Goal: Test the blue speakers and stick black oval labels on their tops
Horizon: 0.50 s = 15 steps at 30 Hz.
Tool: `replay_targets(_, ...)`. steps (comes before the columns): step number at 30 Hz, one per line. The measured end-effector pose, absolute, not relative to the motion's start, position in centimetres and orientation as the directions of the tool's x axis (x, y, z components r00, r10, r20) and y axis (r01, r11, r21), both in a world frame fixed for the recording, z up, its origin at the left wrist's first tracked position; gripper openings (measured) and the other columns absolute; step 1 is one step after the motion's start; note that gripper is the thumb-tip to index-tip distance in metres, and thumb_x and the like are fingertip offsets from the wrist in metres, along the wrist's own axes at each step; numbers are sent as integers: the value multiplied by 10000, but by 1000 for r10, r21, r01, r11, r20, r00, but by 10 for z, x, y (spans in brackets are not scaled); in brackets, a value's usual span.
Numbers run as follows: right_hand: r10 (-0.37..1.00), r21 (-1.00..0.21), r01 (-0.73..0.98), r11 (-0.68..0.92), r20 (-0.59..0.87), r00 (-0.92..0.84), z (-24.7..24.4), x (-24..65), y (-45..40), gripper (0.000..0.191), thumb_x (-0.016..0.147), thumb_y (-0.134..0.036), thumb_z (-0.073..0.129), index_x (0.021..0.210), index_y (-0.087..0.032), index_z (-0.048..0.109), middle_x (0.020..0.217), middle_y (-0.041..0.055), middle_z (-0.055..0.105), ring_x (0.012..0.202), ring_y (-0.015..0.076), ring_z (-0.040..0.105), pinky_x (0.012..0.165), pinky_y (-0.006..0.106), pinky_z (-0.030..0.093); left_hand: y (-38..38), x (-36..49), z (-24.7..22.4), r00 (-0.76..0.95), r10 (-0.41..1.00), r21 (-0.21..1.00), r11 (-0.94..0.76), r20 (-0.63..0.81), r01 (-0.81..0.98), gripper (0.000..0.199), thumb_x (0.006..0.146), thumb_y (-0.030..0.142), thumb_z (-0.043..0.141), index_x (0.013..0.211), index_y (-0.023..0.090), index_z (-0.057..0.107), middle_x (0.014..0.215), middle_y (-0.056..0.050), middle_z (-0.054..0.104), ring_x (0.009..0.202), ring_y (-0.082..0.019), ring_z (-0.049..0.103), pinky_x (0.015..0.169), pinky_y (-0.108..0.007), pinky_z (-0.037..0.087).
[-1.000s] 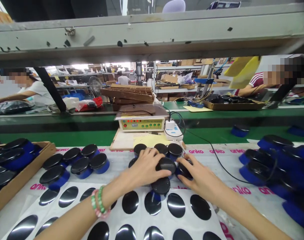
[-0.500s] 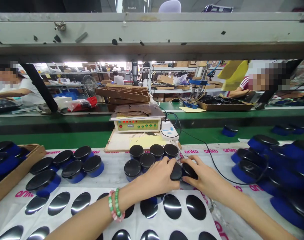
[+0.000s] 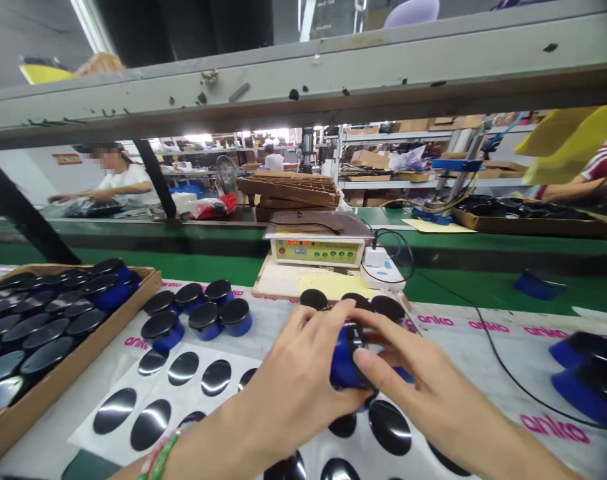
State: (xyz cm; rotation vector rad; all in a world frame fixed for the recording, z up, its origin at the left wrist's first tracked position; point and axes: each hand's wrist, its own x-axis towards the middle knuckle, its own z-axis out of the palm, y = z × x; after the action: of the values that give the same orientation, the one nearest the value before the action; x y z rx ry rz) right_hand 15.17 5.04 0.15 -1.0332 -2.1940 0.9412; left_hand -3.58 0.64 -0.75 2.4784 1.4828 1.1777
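Both hands are closed around a round blue device with a black edge part that bears the letters OFF. It is tilted on its side above the sheet. My left hand wraps it from the left, the fingers over its far side. My right hand grips it from the right, with the thumb by the lettering. Below them lies a white sheet with glossy black discs. Just beyond the hands stand more round devices, one black top showing, partly hidden by my fingers.
A cardboard box full of black-topped devices stands at left, beside a small group of blue devices. More are piled at right. A control unit sits ahead, its black cable crossing the table. A shelf beam spans above.
My hands have moved from the standing cluster closer to me, and now hold one device tilted up between them. The view has turned left, showing more of the cardboard box.
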Motion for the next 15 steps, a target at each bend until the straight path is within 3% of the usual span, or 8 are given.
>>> replay_targets(4,782,-875,300,379,131,-609,4,122,46,312,903,-420,484,1119,-197,514,1037,61,621,837,137,639,696,229,576,-6,-44,-5,304,748,292,-549,590,783,710,761,171,650,1366,148,279,1234,-42,549,996,-199,470,907,-339,454)
replay_targets(8,789,-873,298,386,146,-597,-11,102,49,288,912,-458,431,972,-190,517,881,44,617,802,157,643,704,256,567,-14,-50,-11,326,729,188,-526,602,829,618,788,172,604,1338,97,332,1274,-65,534,978,-209,484,890,-360,442)
replay_targets(12,708,-816,353,457,94,-700,-12,92,57,379,894,-519,460,1147,-239,503,1033,49,614,898,156,641,727,245,563,-19,-76,-19,222,724,191,-441,653,877,647,772,224,613,1345,76,352,1132,-103,568,968,-218,503,886,-352,450)
replay_targets(15,766,-674,483,559,196,-613,-8,111,85,552,845,-613,471,1299,-302,434,1164,63,585,1003,199,626,800,310,557,-28,-138,-21,-48,704,212,-148,709,966,566,806,309,616,1308,135,422,1106,-118,560,1033,-247,522,907,-398,445)
